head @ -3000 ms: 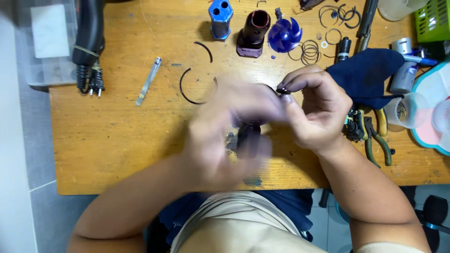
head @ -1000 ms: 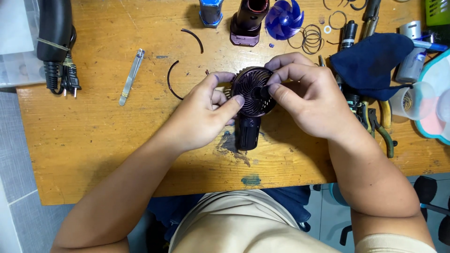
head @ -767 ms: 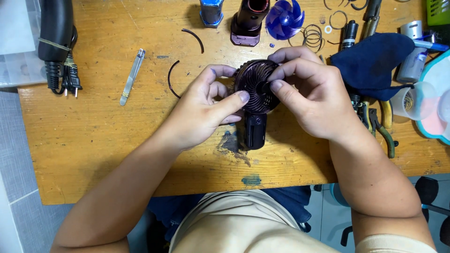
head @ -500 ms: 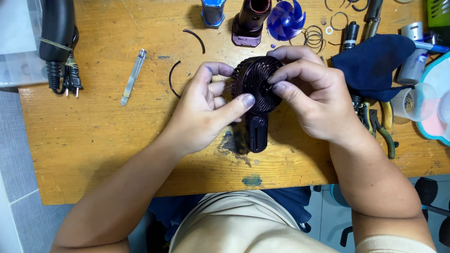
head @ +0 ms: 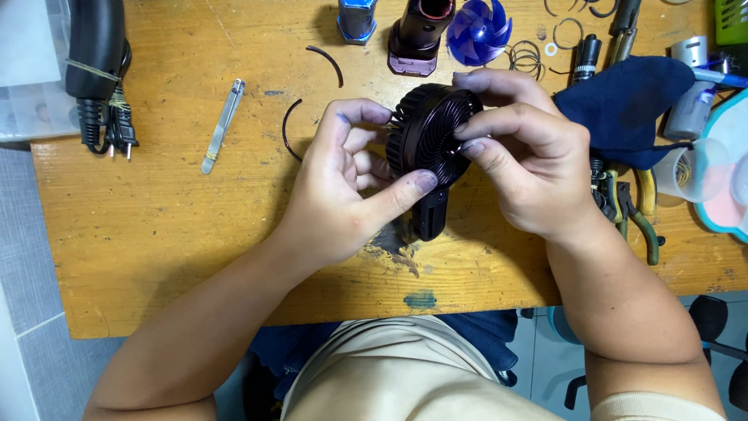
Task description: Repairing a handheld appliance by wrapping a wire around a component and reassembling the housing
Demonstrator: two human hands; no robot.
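Above the middle of the wooden worktop [head: 156, 234], seen from the head camera, both hands hold a small dark handheld fan [head: 430, 144] by its round grille head, its short handle pointing down toward the person. The left hand [head: 343, 195] grasps the grille's left rim, thumb pressed on its lower face and forefinger curled over the top edge. The right hand [head: 522, 168] clasps the right side, its fingers [head: 475, 125] laid across the ribbed front. Just behind the fan stand a dark fan body [head: 419, 35] and a blue impeller [head: 478, 30]. Two thin curved wire pieces [head: 290, 129] lie left of the hands, and metal tweezers [head: 223, 125] farther left. A dark blue cloth [head: 631, 105] and pliers [head: 635, 210] lie to the right.
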